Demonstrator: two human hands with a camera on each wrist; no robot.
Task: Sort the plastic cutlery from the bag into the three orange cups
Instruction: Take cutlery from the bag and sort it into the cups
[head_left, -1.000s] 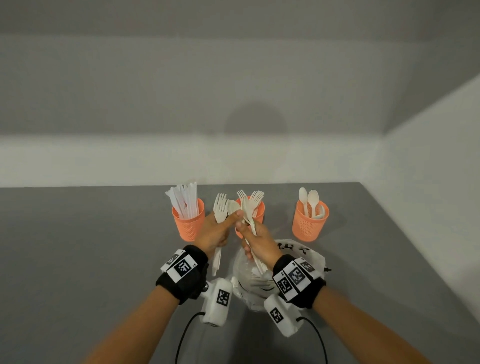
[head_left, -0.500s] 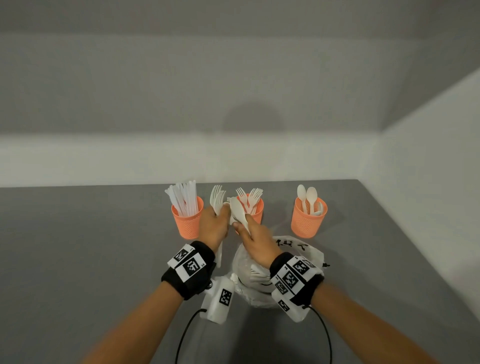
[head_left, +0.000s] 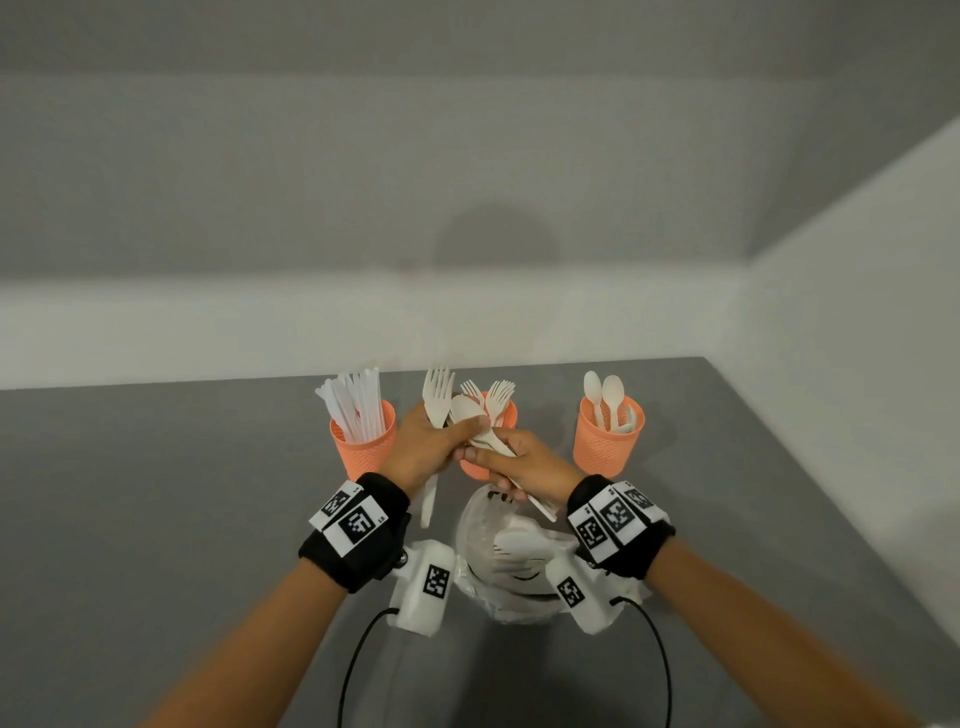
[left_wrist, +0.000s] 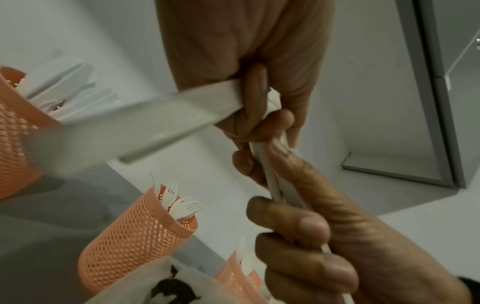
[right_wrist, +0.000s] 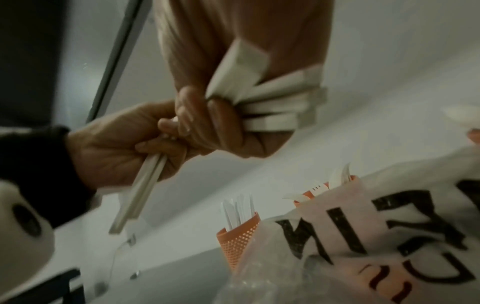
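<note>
Three orange mesh cups stand in a row: the left cup (head_left: 363, 452) holds knives, the middle cup (head_left: 506, 413) forks, the right cup (head_left: 608, 441) spoons. My left hand (head_left: 441, 436) grips upright forks (head_left: 438, 392) in front of the middle cup, and their handles (left_wrist: 155, 127) stick out below the fist. My right hand (head_left: 498, 457) touches it and grips a bundle of spoons (head_left: 467, 410), whose handles (right_wrist: 272, 102) fan out toward the bag (head_left: 514, 561). My left thumb lies on the spoon bowls. The hands hide most of the middle cup.
The white plastic bag (right_wrist: 363, 236) with black print lies on the grey table (head_left: 156, 519) just under my wrists, with cutlery inside. A pale wall runs along the table's back edge, and a second one closes its right side.
Both hands have drawn together in front of the middle cup. The right hand's bundle has tipped lower, and spoon bowls now show where fork tines stood.
</note>
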